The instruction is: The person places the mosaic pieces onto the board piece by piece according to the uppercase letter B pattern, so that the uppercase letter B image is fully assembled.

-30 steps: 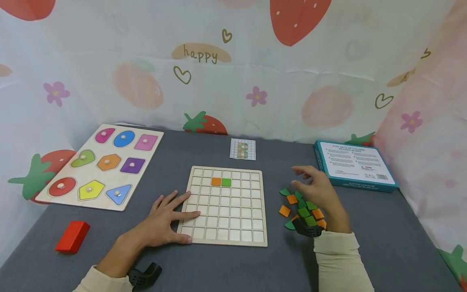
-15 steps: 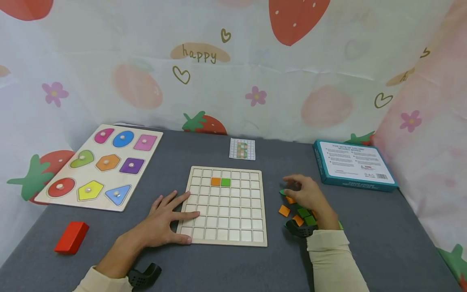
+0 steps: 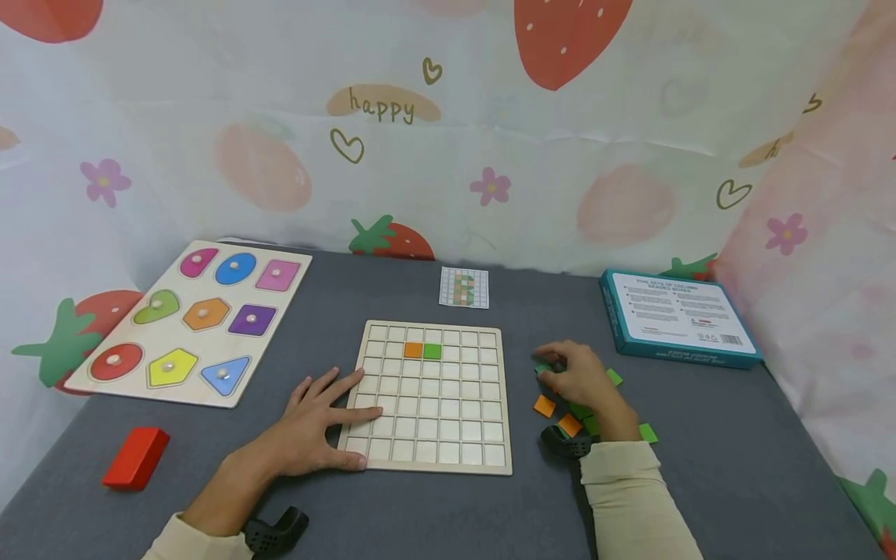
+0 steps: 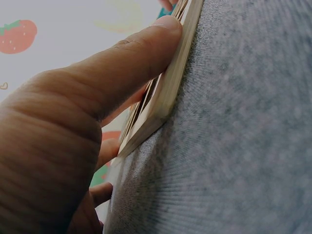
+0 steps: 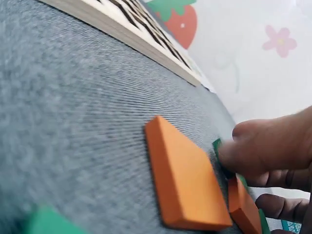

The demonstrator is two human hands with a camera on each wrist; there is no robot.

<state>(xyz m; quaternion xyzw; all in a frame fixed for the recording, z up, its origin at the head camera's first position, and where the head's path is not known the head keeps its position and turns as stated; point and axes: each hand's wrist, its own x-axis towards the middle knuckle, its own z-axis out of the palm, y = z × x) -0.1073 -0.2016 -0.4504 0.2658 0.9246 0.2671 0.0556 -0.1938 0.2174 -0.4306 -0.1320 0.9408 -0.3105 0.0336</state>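
At the left of the grey, fabric-textured surface (image 3: 420, 513) lies a flat, pale wooden puzzle board (image 3: 210, 342) with nine coloured knobbed shapes, and nearer the person a red rectangular block (image 3: 136, 459). Next comes the left hand (image 3: 311, 426), open and grasping nothing, its fingers spread. Its thumb rests on the rim near the close left corner of a square, pale wooden grid board (image 3: 448, 408), and its index finger reaches over the cells.

That grid board lies flat in the middle of the surface. An orange square tile (image 3: 414, 350) and a bright green square tile (image 3: 432, 352) sit side by side in its second row from the far edge; the other visible cells are pale. Beyond it lies a small white printed card (image 3: 464, 288).

Further right, the right hand (image 3: 577, 377) is bent over loose tiles, thumb and fingertips at a small dark green piece (image 3: 539, 369); whether they pinch it cannot be told. A loose orange square tile (image 3: 544, 405) lies just beside, and a loose green square tile (image 3: 648, 432) lies near the wrist. Farthest right is a flat teal box (image 3: 682, 315) with a white printed panel.
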